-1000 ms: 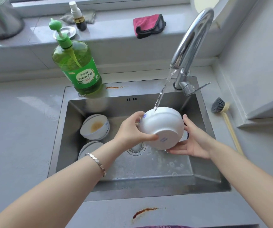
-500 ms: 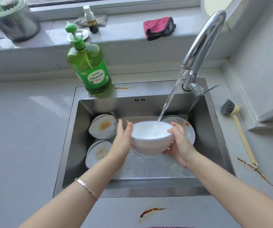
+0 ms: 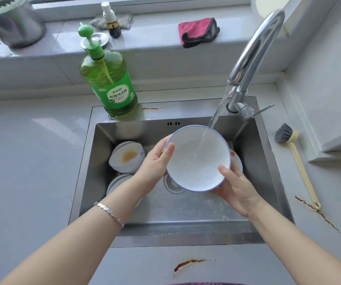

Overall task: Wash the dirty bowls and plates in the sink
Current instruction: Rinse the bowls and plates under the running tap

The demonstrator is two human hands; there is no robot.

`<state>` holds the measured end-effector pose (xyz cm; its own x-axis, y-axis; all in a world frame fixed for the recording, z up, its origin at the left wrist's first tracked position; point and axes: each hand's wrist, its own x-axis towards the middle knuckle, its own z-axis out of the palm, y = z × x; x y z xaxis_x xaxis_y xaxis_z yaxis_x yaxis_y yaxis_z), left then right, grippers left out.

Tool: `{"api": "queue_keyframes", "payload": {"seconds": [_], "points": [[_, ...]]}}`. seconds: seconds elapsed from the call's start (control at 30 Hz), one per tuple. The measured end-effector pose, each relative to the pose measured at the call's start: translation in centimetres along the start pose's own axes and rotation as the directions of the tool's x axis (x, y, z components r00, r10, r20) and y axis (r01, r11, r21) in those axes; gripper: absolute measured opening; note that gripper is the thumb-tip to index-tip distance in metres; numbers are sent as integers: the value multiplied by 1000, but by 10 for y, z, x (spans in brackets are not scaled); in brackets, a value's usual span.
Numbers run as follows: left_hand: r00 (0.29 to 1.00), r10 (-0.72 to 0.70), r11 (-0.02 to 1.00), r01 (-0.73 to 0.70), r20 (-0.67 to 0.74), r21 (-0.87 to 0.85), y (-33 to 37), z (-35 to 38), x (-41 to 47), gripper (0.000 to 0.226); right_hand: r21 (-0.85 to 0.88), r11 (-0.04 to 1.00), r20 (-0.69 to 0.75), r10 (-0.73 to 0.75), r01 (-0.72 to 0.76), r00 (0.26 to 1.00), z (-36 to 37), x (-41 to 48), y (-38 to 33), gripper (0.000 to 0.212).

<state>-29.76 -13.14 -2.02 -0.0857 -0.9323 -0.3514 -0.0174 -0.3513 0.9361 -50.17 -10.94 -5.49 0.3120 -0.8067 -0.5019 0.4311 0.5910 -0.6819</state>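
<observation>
Change since earlier frame: white bowl (image 3: pixel 196 159) has been tipped from a level, mouth-up hold so that its mouth now faces the person; its blue rim line now shows all round.
Bowl position: held above the sink (image 3: pixel 186 227), over the drain, between both hands.
Left hand (image 3: pixel 155 163): grips the bowl's left rim, thumb hooked over the edge, fingers behind the wall.
Right hand (image 3: pixel 237 188): grips the lower right rim, thumb on the inner edge, fingers underneath.
Water: stream (image 3: pixel 216 116) from the faucet (image 3: pixel 253 50) falls into the bowl's upper right interior.
Key relation: the bowl's open side tilts toward the person and downward, so rinse water will probably drain over the near rim into the sink.
Remaining items: stained bowl (image 3: pixel 127 157) and stacked plates (image 3: pixel 117 182) lie at the sink's left, nearer the left hand; another plate (image 3: pixel 237 161) sits partly hidden behind the held bowl.
Step estimate: rinsing of this bowl appears nearly complete; the other dishes are not yet washed.
Writing: detergent bottle (image 3: pixel 109 83) label reads "柠檬洗洁精"; the smaller line above it is not legible with certainty.
Other writing: none readable.
</observation>
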Motion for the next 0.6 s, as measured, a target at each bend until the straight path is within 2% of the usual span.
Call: {"api": "queue_keyframes", "payload": {"seconds": [0.1, 0.17, 0.23, 0.33, 0.4, 0.53, 0.6], "points": [[998, -55, 998, 55, -19, 40, -7, -4, -1, 31, -118, 989, -127, -102, 87, 987, 9, 5, 0, 69], [987, -149, 986, 153, -63, 64, -12, -7, -6, 33, -274, 955, -190, -168, 112, 967, 13, 9, -5, 62], [961, -243, 961, 257, -135, 100, -18, -12, -12, 36, -467, 878, -234, -232, 100, 944, 14, 11, -9, 53], [918, -337, 920, 368, -209, 135, -32, -24, -21, 30, -752, 659, -233, -314, 34, 920, 8, 12, -8, 56], [892, -384, 894, 424, -239, 147, -42, -28, -24, 22, -876, 477, -230, -286, -69, 930, 8, 7, -6, 60], [853, -478, 826, 517, -209, 223, -57, -20, -28, 18, -977, 169, -163, -184, -132, 969, 11, -3, -2, 63], [844, -515, 792, 535, -149, 294, -63, -14, -28, 17, -982, 88, -178, -159, -165, 971, 6, -6, -1, 63]]}}
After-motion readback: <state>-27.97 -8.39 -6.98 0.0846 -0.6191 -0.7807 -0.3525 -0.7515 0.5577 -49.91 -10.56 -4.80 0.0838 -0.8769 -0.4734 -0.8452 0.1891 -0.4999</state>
